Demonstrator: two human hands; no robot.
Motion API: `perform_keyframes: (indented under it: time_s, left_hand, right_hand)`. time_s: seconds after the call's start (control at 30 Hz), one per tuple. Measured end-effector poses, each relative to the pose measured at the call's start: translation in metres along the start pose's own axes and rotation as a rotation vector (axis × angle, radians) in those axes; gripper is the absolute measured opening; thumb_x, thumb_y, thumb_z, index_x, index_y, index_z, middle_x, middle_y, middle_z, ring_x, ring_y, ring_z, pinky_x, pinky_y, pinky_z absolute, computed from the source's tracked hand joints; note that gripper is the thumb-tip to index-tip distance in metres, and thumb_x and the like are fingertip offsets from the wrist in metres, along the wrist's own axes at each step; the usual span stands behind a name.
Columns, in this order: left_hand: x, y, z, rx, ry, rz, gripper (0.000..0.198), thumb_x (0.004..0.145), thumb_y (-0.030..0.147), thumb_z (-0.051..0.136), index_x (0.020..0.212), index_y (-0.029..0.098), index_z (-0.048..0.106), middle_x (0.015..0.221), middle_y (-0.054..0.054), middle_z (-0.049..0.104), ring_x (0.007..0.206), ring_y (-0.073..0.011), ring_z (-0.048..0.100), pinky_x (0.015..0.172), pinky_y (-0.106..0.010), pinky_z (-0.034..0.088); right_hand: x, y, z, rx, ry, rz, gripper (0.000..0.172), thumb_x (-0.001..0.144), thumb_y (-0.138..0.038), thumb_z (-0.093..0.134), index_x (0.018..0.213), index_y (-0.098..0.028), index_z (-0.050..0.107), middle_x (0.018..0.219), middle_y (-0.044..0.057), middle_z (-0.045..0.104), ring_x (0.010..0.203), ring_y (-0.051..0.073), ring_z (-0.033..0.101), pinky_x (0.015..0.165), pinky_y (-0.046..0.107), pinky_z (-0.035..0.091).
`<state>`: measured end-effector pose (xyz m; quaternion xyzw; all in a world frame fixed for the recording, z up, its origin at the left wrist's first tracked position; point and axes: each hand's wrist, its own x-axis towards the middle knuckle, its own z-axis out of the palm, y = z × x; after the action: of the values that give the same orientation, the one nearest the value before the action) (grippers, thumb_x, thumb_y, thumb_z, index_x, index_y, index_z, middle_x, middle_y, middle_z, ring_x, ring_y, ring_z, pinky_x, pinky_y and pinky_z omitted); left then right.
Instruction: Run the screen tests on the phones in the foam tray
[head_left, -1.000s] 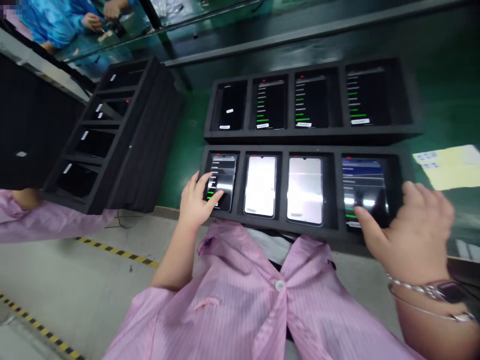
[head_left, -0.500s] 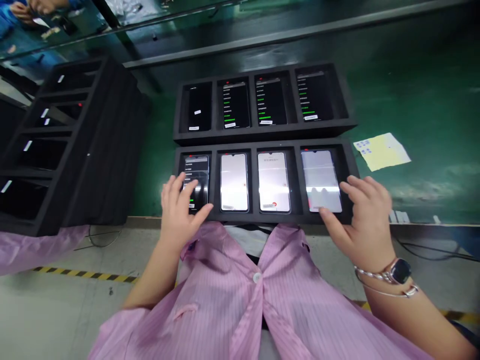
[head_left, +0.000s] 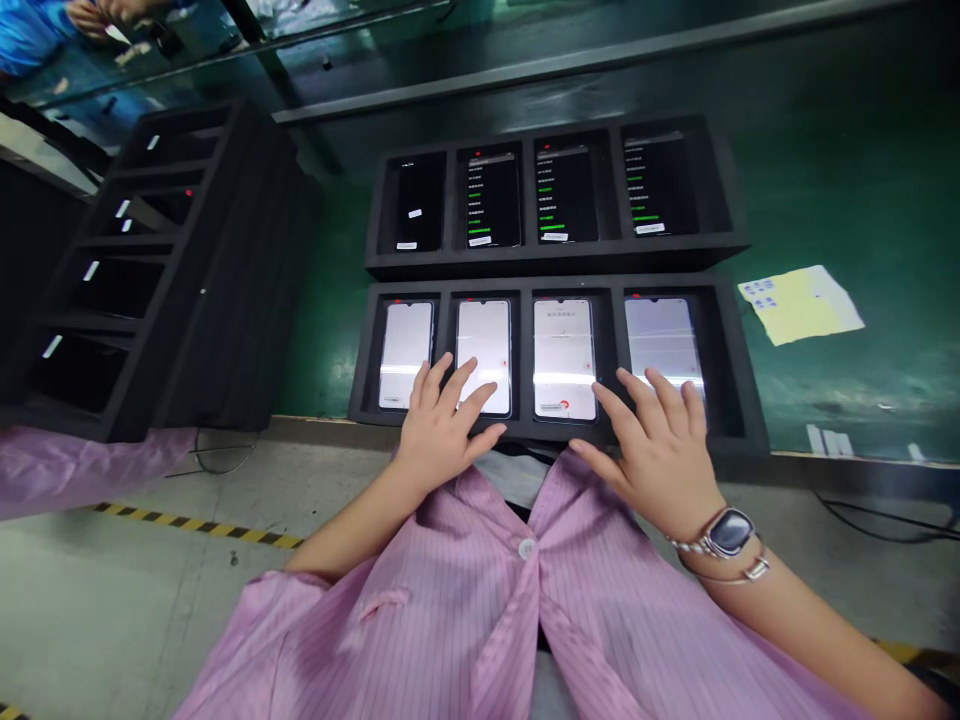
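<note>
I'm holding the left hand open over the second phone, right hand open at the fourth phone, front foam tray.

Your left hand hides the lower end of a slim white-lit smartphone; the tiny text on the black-screened smartphones in the upper black foam tray is unreadable.

Left hand and right hand were open, palms down.
Fingers were fanned and curved; left forearm and right forearm angled inward.
</note>
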<state>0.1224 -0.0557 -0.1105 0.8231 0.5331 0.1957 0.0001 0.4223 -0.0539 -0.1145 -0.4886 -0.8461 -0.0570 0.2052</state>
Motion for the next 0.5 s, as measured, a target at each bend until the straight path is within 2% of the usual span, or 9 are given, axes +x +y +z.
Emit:
perform_keyframes:
  time_s: [0.17, 0.37, 0.5]
  left_hand:
    - [0.001, 0.003, 0.002, 0.048, -0.005, 0.006, 0.049, 0.102, 0.058, 0.060, 0.140, 0.028, 0.067, 0.158, -0.013, 0.055, 0.154, -0.0416, 0.038, 0.128, -0.065, 0.027]
    - [0.002, 0.003, 0.000, 0.040, -0.048, -0.033, 0.051, 0.100, 0.060, 0.062, 0.142, 0.031, 0.066, 0.161, -0.010, 0.053, 0.156, -0.0405, 0.036, 0.129, -0.064, 0.024]
    - [0.001, 0.003, -0.001, 0.035, -0.054, -0.046, 0.055, 0.100, 0.060, 0.062, 0.146, 0.031, 0.064, 0.163, -0.012, 0.050, 0.157, -0.0419, 0.034, 0.129, -0.066, 0.024]
  right_hand:
    - [0.000, -0.004, 0.001, -0.021, -0.017, 0.013, 0.071, 0.107, -0.068, 0.045, 0.153, -0.014, 0.053, 0.155, 0.026, 0.050, 0.149, 0.046, 0.041, 0.122, 0.071, 0.029]
    - [0.004, -0.010, -0.001, -0.006, -0.066, 0.082, 0.075, 0.105, -0.076, 0.037, 0.151, -0.020, 0.058, 0.164, 0.026, 0.039, 0.152, 0.052, 0.033, 0.116, 0.085, 0.019]
    - [-0.003, 0.002, -0.014, 0.055, -0.009, 0.148, 0.081, 0.105, -0.073, 0.043, 0.165, -0.020, 0.039, 0.163, 0.028, 0.039, 0.149, 0.055, 0.036, 0.112, 0.088, 0.024]
